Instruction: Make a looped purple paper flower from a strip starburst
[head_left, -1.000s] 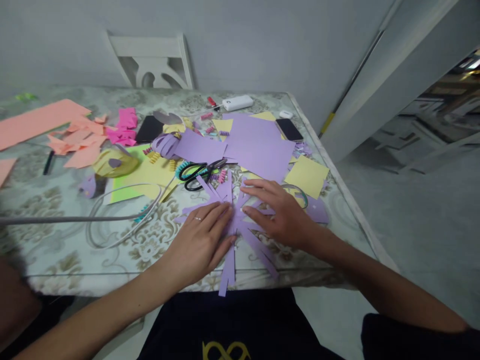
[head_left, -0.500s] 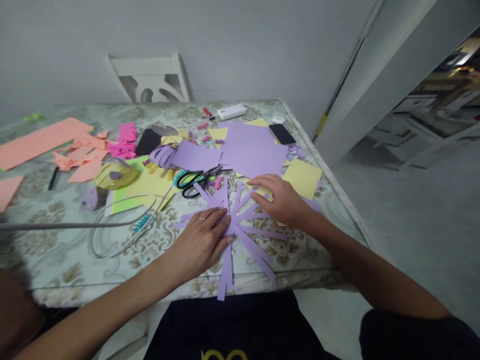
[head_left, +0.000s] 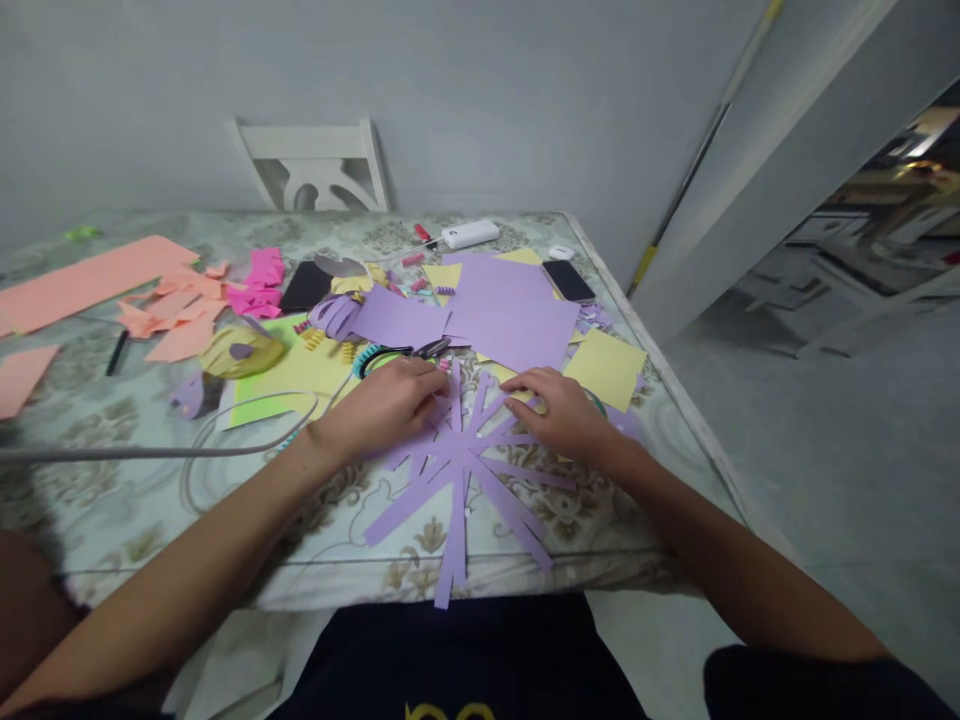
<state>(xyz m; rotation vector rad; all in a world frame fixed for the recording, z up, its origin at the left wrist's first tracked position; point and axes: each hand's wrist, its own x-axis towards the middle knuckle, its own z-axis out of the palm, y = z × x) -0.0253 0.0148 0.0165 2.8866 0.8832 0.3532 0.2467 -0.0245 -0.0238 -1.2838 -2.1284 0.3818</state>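
Note:
On the tablecloth lies a starburst of purple paper strips [head_left: 459, 450], crossed at the middle, with their ends spread outward. My left hand [head_left: 397, 405] is at its upper left, fingers curled in over the strip ends there; the fingertips are partly hidden. Across from it, my right hand [head_left: 562, 408] has thumb and forefinger closed around the end of an upper-right strip. Black-handled scissors [head_left: 431, 348] lie just beyond my left hand, their handles partly covered by it.
Large purple sheets [head_left: 517, 310], a yellow sheet [head_left: 607, 368] and a phone [head_left: 568, 281] lie beyond my right hand. Left are a looping cable [head_left: 150, 453], a yellow paper ball [head_left: 240, 350], orange paper [head_left: 97, 280] and paper coils. The table's right edge [head_left: 675, 390] slants near my right forearm.
My left hand has moved from the strips' centre up toward the scissors, uncovering the crossing and a lower-left strip. My right hand stays near the upper-right strips, its fingertips closer together.

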